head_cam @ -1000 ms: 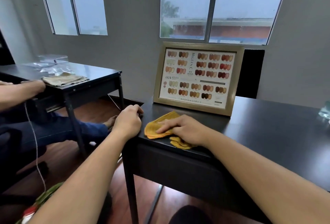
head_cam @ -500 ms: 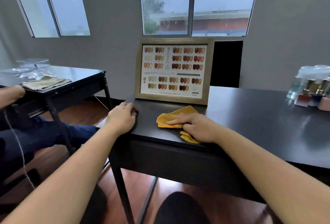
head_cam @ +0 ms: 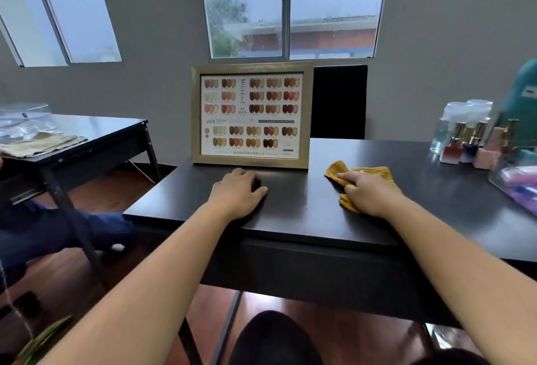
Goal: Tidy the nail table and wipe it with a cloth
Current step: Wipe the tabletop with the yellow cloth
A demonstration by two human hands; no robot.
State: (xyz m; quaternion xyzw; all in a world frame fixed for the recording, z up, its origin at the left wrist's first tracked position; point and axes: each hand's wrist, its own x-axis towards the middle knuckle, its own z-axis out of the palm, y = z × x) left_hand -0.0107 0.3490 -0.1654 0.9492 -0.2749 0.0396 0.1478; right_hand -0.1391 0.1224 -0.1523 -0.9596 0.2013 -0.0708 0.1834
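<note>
The black nail table (head_cam: 305, 219) fills the middle of the view. A crumpled yellow cloth (head_cam: 374, 174) lies on it to the right of the framed nail colour chart (head_cam: 252, 114). My right hand (head_cam: 367, 193) presses down on the cloth, fingers curled over it. My left hand (head_cam: 236, 193) rests palm down on the bare tabletop in front of the chart, holding nothing. Several nail polish bottles (head_cam: 470, 146) and a clear jar (head_cam: 453, 129) stand at the far right of the table.
A clear box with pink and purple items (head_cam: 520, 181) sits at the right edge. A second black table (head_cam: 96, 137) with a folded beige towel (head_cam: 40, 145) stands to the left. Another person's legs in dark blue (head_cam: 43, 233) are beside it.
My right hand has slid the cloth to the right, from in front of the chart to past its right corner. My left hand moved from the table's left corner inward. The view turned right.
</note>
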